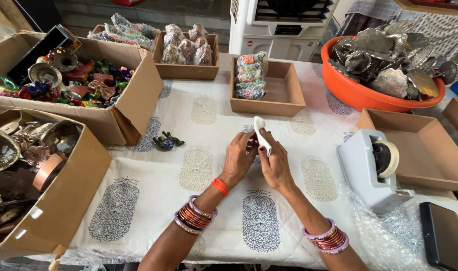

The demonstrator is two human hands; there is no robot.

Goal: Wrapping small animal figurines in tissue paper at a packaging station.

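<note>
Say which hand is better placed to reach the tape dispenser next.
Probably the right hand: the tape dispenser sits on its side, with open cloth between. The left hand would have to cross over. Both hold a small white-wrapped item.

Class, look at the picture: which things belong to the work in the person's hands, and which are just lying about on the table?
In hand:
left hand
right hand
small white-wrapped piece, held by both

Lying about:
tape dispenser
green figurine
orange tub of metal pieces
empty shallow box
black phone

Looking like a craft packing workshop: around the tape dispenser (372, 168), cardboard boxes (133, 103) brimming with painted figurines (83, 80) far left, orange tub (349, 88) heaping metal leaf dishes (389, 60) behind, bubble wrap (384, 231) spreading just below.
</note>
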